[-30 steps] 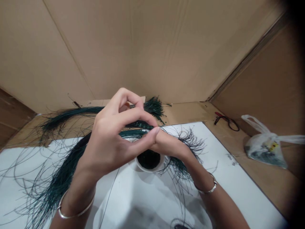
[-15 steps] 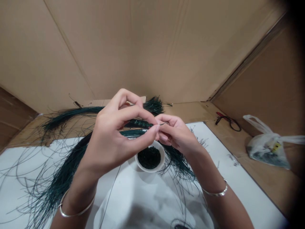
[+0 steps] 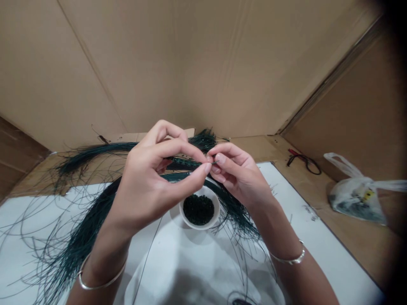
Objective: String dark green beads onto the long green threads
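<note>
My left hand (image 3: 151, 180) has thumb and forefinger closed in a pinch, its other fingers curled. A short thin dark green strand (image 3: 214, 162) shows at those fingertips. On its right side, my right hand (image 3: 246, 180) has thumb and forefinger closed at the strand's end. Below both hands stands a small white cup (image 3: 217, 207) holding small, dark green, bead-like pieces (image 3: 199, 210). A thick bundle of long dark green strands (image 3: 87, 224) arches behind the cup, partly hidden by my hands. Farther back lies another green bundle (image 3: 101, 149).
A white board (image 3: 321, 237) lies under the cup and front bundle. At right, a tied clear plastic bag (image 3: 352, 203) and a black-and-red cable (image 3: 308, 164) rest on cardboard. Cardboard walls (image 3: 197, 63) rise behind and at the sides. Loose strands spread at left.
My right hand's thumb and forefinger have shifted and its hand has turned slightly, exposing more of the strand. My left hand keeps its pinch, nearly in place. The cup and bundles stay put.
</note>
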A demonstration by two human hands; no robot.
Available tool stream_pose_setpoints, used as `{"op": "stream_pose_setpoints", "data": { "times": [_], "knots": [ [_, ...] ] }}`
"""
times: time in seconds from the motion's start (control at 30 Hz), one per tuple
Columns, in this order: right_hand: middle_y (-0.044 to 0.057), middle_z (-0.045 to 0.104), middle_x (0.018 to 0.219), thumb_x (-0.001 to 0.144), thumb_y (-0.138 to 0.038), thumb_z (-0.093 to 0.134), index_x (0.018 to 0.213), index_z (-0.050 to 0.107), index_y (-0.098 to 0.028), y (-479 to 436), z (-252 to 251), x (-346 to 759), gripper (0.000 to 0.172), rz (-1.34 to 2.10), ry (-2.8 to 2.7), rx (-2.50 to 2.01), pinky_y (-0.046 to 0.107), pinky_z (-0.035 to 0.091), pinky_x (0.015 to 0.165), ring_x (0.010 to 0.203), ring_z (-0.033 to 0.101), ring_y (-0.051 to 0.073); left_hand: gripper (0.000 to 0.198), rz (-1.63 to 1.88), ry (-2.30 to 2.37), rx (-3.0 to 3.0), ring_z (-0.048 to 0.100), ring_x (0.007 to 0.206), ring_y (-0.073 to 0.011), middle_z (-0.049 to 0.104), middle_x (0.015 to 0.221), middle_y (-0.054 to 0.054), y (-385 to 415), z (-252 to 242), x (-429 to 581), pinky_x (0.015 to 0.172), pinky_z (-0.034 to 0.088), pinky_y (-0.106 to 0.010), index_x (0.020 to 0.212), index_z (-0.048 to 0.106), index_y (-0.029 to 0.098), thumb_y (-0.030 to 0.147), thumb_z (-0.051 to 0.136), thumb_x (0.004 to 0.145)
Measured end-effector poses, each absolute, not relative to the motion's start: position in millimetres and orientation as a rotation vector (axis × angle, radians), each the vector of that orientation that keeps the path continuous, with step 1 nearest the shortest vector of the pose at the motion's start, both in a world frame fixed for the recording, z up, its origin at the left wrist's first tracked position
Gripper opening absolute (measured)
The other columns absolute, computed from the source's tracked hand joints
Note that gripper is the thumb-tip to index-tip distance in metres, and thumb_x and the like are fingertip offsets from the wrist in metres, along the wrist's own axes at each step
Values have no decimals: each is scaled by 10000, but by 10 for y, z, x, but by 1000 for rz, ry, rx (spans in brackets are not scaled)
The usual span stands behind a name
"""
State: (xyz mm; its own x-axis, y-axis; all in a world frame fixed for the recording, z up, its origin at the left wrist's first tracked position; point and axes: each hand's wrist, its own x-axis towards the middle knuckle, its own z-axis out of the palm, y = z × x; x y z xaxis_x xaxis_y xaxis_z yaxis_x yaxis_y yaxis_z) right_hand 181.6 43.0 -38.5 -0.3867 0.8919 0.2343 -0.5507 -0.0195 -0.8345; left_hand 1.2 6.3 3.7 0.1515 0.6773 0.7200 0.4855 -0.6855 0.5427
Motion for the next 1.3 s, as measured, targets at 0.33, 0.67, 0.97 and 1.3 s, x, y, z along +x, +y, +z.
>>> {"op": "stream_pose_setpoints", "data": {
  "times": [0.33,0.67,0.97,1.3],
  "knots": [
    [-14,727,697,785,-240,874,805,828,-242,379,-346,1794,50,1673,-1008,-391,126,462,489,554,553,46,76,1531,1209,2213,622,814,-162,588,882,-16,68,27,-8,609,520,-271,817,775,277,211,806,796],
    [-23,693,706,748,-325,916,799,824,-229,361,-407,1739,143,1820,-886,-426,96,429,494,563,514,24,57,1551,1206,2223,596,764,-130,570,857,-18,67,6,17,476,425,-215,804,766,253,252,823,806],
    [-23,685,727,728,-344,920,771,799,-228,360,-425,1728,173,1846,-861,-454,111,394,476,569,487,34,82,1534,1275,2208,538,713,-118,558,862,-2,67,-3,30,476,369,-247,809,756,295,223,791,827],
    [-19,710,727,744,-330,913,783,821,-248,356,-421,1722,129,1826,-874,-452,110,376,461,551,481,31,76,1563,1238,2203,551,709,-140,554,848,-11,71,0,24,480,394,-263,800,764,289,229,811,804]
  ]
}}
